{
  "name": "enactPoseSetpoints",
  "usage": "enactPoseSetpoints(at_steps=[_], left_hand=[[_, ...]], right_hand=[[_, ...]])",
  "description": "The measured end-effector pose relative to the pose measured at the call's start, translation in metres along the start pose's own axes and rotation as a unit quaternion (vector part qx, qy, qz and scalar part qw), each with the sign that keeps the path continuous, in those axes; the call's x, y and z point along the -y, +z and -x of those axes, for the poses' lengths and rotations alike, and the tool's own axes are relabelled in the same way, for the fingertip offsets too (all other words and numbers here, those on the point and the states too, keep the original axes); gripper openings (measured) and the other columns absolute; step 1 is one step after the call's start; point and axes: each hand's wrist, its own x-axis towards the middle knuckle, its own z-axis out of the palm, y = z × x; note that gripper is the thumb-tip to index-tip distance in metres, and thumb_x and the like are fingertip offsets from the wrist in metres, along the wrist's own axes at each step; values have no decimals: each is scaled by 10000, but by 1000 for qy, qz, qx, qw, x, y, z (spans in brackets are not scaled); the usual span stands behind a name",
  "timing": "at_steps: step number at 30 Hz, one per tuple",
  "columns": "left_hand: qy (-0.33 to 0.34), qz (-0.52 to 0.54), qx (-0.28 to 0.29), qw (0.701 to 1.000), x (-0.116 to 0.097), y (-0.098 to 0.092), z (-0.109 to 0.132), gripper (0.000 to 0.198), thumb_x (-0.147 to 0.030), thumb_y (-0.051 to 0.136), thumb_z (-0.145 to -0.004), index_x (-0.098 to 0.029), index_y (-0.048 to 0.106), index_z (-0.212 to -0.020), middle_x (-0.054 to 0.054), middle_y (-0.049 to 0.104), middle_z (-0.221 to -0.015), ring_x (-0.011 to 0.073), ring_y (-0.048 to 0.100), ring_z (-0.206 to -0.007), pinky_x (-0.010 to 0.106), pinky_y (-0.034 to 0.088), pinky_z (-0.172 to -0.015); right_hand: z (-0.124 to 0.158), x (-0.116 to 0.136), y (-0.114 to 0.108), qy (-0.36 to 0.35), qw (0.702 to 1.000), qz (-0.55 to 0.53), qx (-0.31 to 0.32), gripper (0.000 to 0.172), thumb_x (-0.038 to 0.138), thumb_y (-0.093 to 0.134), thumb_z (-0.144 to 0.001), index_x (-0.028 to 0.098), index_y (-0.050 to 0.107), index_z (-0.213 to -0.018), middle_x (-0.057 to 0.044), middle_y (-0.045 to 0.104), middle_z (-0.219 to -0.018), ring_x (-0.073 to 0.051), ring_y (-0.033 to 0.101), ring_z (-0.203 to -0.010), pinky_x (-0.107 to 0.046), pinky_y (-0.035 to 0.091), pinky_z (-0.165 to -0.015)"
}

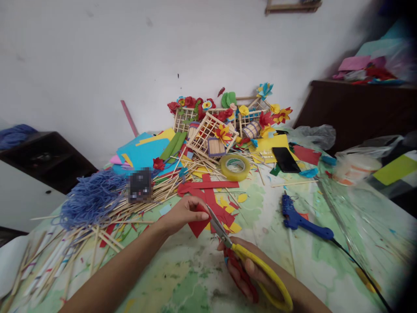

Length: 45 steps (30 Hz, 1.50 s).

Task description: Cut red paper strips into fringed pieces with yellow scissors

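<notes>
Head view, looking down on a table (156, 271) with a green-patterned cover: near its front middle, a left hand (186, 214) pinches a small piece of red paper (198, 228) between thumb and fingers, its pointed corner hanging below. A right hand (252, 268) grips scissors (224, 239) by their yellow and red handles, the blade tips close by the paper's right edge; whether they touch it, I cannot tell. The paper looks very light, thin and easily creased, likely to bend if pushed, so a gentle pinch near the edge, clear of the blades, should suit it. The scissors look stiff and heavier, best held by the handle loops. Just beyond lie red paper strips (211, 196) and a tape roll (224, 172); to the right rests a blue glue gun (304, 222).
</notes>
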Motion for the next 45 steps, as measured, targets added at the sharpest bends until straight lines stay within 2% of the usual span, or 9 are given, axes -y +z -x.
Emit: enactPoseSetpoints(at_steps=[4,10,18,28,36,45], left_hand=[[-8,-12,24,1000,-2,2,0,205,-295,754,-593,-125,693,-691,36,667,-645,122,570,-601,219,429,-594],[-21,-28,71,997,-2,4,-1,234,-339,740,-601,-120,716,-680,59,683,-650,145,587,-600,220,424,-558],[-26,-31,71,997,3,1,-4,261,-357,758,-565,-119,720,-666,44,660,-611,114,531,-557,200,385,-526],[-29,-56,44,997,9,-2,-4,324,-398,757,-541,-94,682,-625,1,559,-514,79,430,-485,197,299,-472],[-28,-48,57,997,6,-1,-3,267,-357,761,-541,-110,680,-606,4,572,-528,82,436,-499,191,318,-481],[1,-103,146,984,2,1,-3,280,-385,719,-611,-122,716,-707,24,625,-600,128,517,-571,211,401,-546]], right_hand=[[2,-4,-2,18,1000,-22,7,647,669,430,-766,197,375,-1206,13,464,-762,-20,411,-441,-136,340,-377],[3,-10,-3,20,999,-36,11,664,680,408,-768,186,376,-1210,10,477,-737,-35,426,-450,-148,368,-389],[1,-12,-2,19,998,-61,1,642,676,397,-776,171,404,-1172,27,472,-679,-30,407,-404,-145,362,-361],[0,-1,2,43,997,-48,-41,661,687,517,-695,168,452,-1100,97,391,-549,2,289,-308,-109,291,-268],[-1,-5,-2,49,998,-8,-48,710,706,509,-681,170,445,-1142,100,387,-545,2,282,-303,-109,270,-261],[0,3,-2,57,997,27,-35,732,733,454,-692,162,444,-1151,83,405,-570,-4,297,-328,-122,280,-284]])
